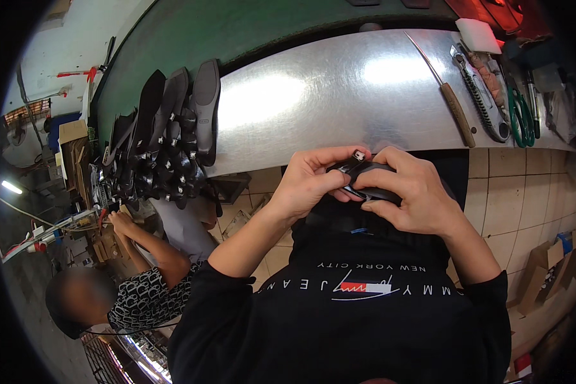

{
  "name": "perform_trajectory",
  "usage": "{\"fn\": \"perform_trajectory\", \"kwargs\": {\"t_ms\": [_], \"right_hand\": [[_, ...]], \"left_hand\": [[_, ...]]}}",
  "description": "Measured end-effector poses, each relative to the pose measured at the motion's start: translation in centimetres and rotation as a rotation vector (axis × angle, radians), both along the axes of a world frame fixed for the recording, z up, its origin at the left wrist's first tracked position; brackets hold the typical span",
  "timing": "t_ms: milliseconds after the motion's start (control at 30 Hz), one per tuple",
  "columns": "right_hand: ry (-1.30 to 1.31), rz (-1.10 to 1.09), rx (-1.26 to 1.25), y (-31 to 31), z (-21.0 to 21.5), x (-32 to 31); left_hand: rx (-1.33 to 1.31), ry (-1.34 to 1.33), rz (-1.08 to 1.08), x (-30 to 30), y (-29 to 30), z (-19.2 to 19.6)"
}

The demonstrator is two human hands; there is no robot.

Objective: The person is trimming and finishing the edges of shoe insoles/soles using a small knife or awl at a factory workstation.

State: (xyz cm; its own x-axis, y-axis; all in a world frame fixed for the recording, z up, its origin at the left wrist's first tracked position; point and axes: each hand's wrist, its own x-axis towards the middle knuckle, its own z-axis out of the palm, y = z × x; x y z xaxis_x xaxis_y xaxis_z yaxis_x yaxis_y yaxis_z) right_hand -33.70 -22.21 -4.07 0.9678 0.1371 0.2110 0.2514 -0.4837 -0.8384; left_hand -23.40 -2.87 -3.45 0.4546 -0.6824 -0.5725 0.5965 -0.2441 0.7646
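Close to my body, just off the near edge of the metal table [339, 102], I hold a black shoe sole with a glossy heel [379, 182] in both hands. My left hand [304, 182] pinches the heel end, where a small pale tip shows between thumb and fingers. Curled over the sole's other part is my right hand [416, 189], with its thumb underneath. My fingers hide much of the piece. To the left, a heap of similar black soles with heels [173, 141] lies at the table's end, several with pale tips showing.
Toward the table's right end lie a wooden-handled awl [457, 112], a utility knife [483, 96], green-handled scissors [520, 118] and a white foam block [479, 36]. A co-worker [150, 291] is at the left. Open cardboard boxes [541, 275] stand on the tiled floor at right.
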Motion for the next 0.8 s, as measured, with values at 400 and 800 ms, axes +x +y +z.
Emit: {"fn": "perform_trajectory", "kwargs": {"t_ms": [400, 800], "right_hand": [[0.044, -0.103, 0.066, 0.9, -0.9, -0.6], [-0.295, -0.199, -0.120, 1.8, -1.1, -0.7]], "left_hand": [[0.043, -0.127, 0.034, -0.2, -0.2, 0.0], [0.017, 0.221, 0.160, 0.6, 0.0, 0.4]]}}
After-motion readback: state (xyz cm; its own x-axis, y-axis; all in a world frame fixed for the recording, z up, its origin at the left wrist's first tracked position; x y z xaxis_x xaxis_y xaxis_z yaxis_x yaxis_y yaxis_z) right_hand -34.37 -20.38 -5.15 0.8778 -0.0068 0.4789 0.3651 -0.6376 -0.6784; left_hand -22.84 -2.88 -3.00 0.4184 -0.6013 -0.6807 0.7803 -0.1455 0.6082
